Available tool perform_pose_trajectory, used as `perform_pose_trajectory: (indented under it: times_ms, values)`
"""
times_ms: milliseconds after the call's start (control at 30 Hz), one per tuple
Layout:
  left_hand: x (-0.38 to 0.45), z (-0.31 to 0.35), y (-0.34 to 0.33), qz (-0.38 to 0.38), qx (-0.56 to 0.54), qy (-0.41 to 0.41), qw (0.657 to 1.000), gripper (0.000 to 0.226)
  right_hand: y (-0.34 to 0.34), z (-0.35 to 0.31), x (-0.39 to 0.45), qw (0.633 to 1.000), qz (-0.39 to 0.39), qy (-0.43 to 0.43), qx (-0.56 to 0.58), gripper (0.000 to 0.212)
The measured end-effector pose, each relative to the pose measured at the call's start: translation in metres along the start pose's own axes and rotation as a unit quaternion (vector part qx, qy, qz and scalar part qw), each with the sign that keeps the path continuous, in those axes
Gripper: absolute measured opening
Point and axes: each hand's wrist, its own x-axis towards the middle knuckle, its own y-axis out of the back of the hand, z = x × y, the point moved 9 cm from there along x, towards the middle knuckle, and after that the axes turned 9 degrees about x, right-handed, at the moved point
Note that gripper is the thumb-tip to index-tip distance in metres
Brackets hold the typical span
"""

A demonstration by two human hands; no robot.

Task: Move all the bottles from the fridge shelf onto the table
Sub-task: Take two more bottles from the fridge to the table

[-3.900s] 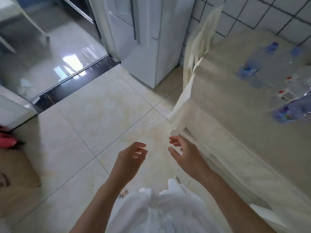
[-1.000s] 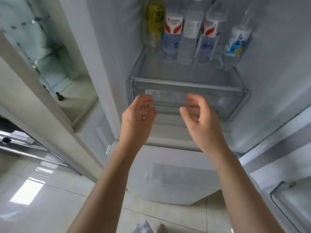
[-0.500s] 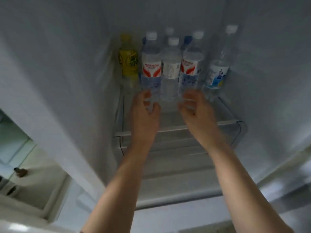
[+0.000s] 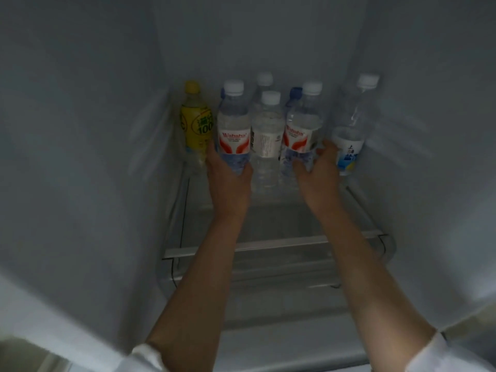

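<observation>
Inside the fridge, a cluster of upright bottles is seen at the back of the glass shelf (image 4: 273, 224). The left hand (image 4: 228, 181) is wrapped around the lower body of the left red-labelled bottle (image 4: 233, 130), thumb on the right flank and fingers hidden behind it. The right hand (image 4: 319, 173) is closed in the same way on the right red-labelled bottle (image 4: 302, 130), fingers curled across its front below the label. Both bottles appear to stand on the shelf, though their bases are hidden by the hands.

Long axes are vertical, and each bottle lies directly ahead of its palm, so a straight pull toward the shelf's front rail (image 4: 268, 244) is judged the natural exit. The front half of the shelf is bare, giving open room for withdrawal.

Clearances at the sides are tight. The yellow bottle (image 4: 196, 122) stands just beside the left hand's knuckles; the white-labelled bottle (image 4: 267, 135) is wedged between the 2 gripped bottles; the blue-labelled bottle (image 4: 351, 130) stands just beside the right hand. At least 3 more caps are visible behind. A tip of these neighbours is judged the main risk. None of these 5 front bottles has been removed yet.
</observation>
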Motion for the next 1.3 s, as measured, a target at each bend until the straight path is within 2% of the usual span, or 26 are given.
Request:
perform_pose_trajectory:
  times_ms: [433,667,867,1000,1300]
  values:
    - [0.019,-0.019,-0.013,-0.008,-0.012,0.047,0.999,0.062,-0.010,0.041,0.034,1.000,0.007,-0.026,0.004,0.048]
    - [0.005,-0.014,0.005,0.040,-0.029,0.044,0.998,0.067,-0.011,0.050,0.021,0.999,0.000,-0.048,-0.004,0.081]
    - [-0.022,-0.001,0.030,0.078,-0.050,0.019,0.996,0.069,0.002,0.034,-0.005,0.996,0.035,-0.043,0.073,0.062]
    - [-0.041,0.011,0.044,0.083,-0.064,0.014,0.994,0.067,0.015,0.022,-0.031,0.989,0.050,-0.032,0.133,0.069]
    - [-0.079,0.044,0.057,0.055,-0.058,0.067,0.995,0.048,0.049,-0.023,-0.072,0.980,0.040,-0.036,0.193,0.060]
